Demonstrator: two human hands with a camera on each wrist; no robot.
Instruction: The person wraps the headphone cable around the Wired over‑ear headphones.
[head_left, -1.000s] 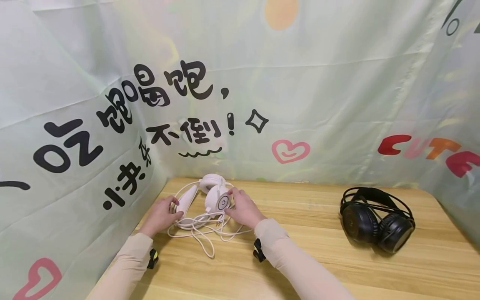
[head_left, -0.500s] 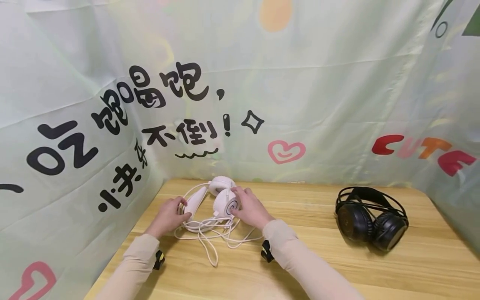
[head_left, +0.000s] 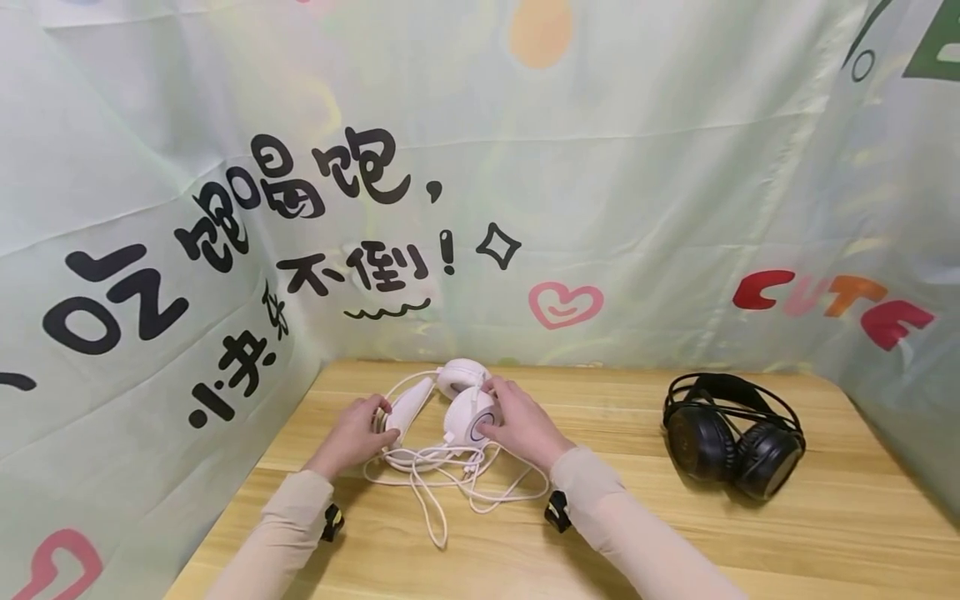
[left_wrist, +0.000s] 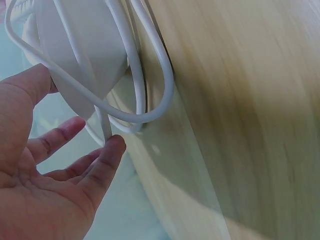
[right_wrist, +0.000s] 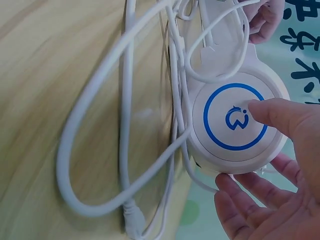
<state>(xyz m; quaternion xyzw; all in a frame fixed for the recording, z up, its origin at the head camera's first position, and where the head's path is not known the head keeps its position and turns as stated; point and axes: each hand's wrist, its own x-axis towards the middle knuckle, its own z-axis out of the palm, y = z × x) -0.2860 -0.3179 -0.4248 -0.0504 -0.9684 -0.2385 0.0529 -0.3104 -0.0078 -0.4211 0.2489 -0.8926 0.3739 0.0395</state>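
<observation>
White over-ear headphones (head_left: 408,408) lie at the left back of the table, their two ear cups to the right of the headband. My left hand (head_left: 352,433) holds the headband's left end between thumb and fingers; in the left wrist view the thumb is on its broad face, with cable loops in front. My right hand (head_left: 525,421) grips the nearer ear cup (right_wrist: 235,117), thumb on its blue-ringed outer face and fingers behind the rim. The other ear cup (head_left: 457,377) sits just behind. A loose white cable (head_left: 435,508) spreads in loops in front.
Black headphones (head_left: 705,442) rest on the right side of the wooden table (head_left: 600,533). Printed cloth walls (head_left: 637,208) rise along the back and both sides, the left one close to my left hand.
Both hands have shifted to the right along with the white headphones, and the cable loops have trailed with them. The head view has turned slightly right. The black headphones keep their place on the table.
</observation>
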